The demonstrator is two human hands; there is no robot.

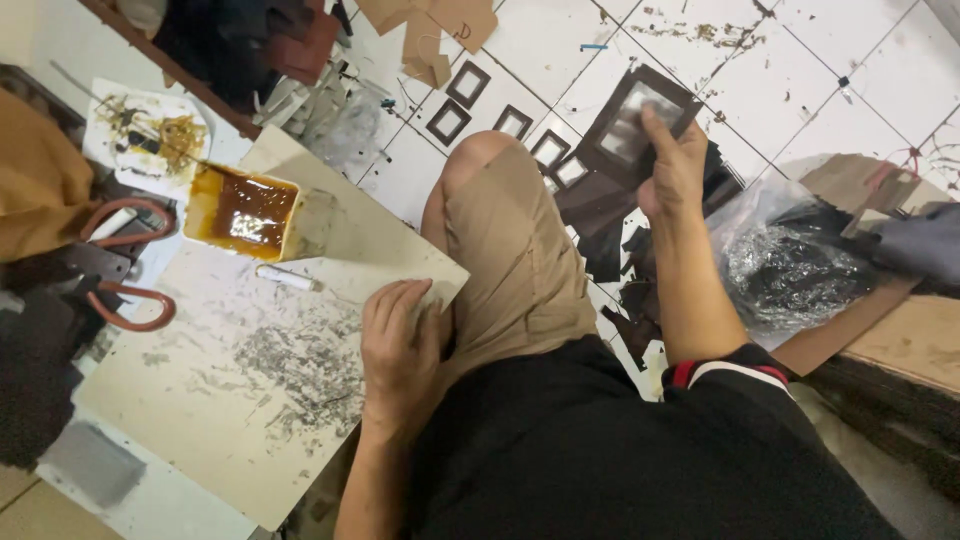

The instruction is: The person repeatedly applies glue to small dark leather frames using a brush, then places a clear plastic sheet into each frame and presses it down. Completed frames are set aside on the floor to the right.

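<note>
The person sits low over the tiled floor [860, 90]. The right hand [672, 165] has its fingers [655, 125] closed around a dark brown leather frame piece [640, 120] with a window in the middle, lifted above a heap of similar dark pieces [600, 215] just under the fingers. The left hand [400, 345] lies flat, fingers spread and holding nothing, on the near corner of a beige board [250, 400] that serves as worktop. Beyond the left fingers stands a square tray of brown glue [240, 210], and a small white stick [285, 278] lies between. I judge the step to be picking one piece for gluing; bringing it onto the board would call for a steady carry across the knee [500, 230]
</note>
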